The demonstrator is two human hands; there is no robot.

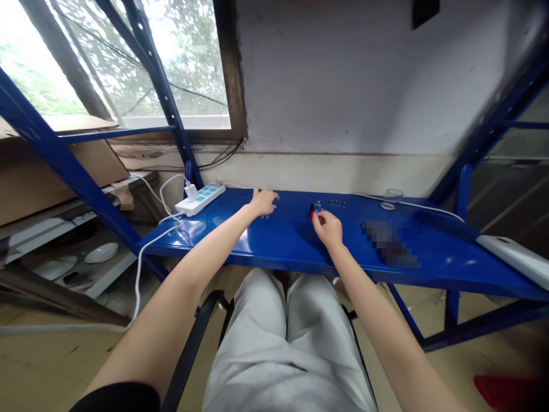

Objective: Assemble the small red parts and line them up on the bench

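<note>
Upper centre of the frame, left bare hand (262,202): reaches palm down over a glossy blue metal tabletop (291,243), with fingers spread rather wide; cannot tell whether in contact with the small translucent pieces (265,217) just below the palm.

Slightly right of centre, right bare hand (328,228): pinches a small red-and-black object (311,213) between narrowed fingertips, near the middle of the tabletop. Just above those fingertips: a small bluish translucent piece (318,204); cannot tell whether joined to the red-and-black object.

Right of this, toward the back edge: a cluster of tiny metallic-looking pieces (338,202), well apart from the left hand. Farther right: a short, clear, round cup (391,199), near a thin white cable (433,209). Below the cup: a dark pixelated patch (388,243), too obscured to identify.

Right edge of the frame: a flat white object with rounded corners (514,257). Left of centre: a white rectangular power strip with pale blue sockets (208,195), bearing a white plug (191,190). Lower centre: pale grey trousers (291,349), beside a black chair armrest (191,346).
</note>
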